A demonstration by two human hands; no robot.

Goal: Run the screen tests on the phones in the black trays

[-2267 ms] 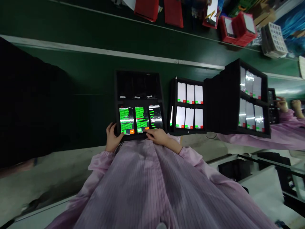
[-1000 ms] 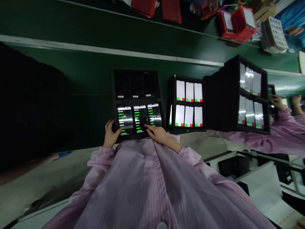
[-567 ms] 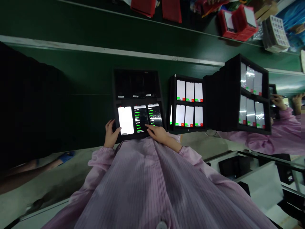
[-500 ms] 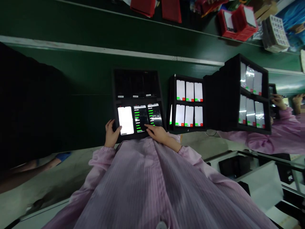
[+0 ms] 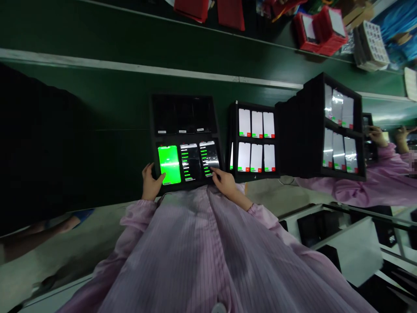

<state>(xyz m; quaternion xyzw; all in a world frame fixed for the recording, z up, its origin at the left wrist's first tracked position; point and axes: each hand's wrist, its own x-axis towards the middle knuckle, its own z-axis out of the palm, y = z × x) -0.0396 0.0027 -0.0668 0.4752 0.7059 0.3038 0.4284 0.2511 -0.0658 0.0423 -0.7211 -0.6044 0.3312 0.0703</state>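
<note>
A black tray (image 5: 186, 138) with phones in two rows lies in front of me at the table's edge. The far row has dark screens. In the near row, the left phone (image 5: 169, 163) glows plain green, while the middle phone (image 5: 189, 161) and the right phone (image 5: 208, 156) show green and white text on black. My left hand (image 5: 152, 181) grips the tray's near left corner, its thumb over the green phone's lower left edge. My right hand (image 5: 224, 180) holds nothing; its index finger is stretched out onto the right phone's lower screen, the other fingers bent.
To the right stand another phone tray (image 5: 256, 140) with white screens and a tall black stack topped by a tilted phone tray (image 5: 340, 124). A dark mass (image 5: 35, 143) fills the left. Red packs (image 5: 321, 31) lie at the back. A co-worker's pink sleeve (image 5: 348, 189) is at far right.
The left phone's screen has turned from white to green. My right index finger has moved from the middle phone rightward to the right phone. My left hand has stayed at the tray's corner.
</note>
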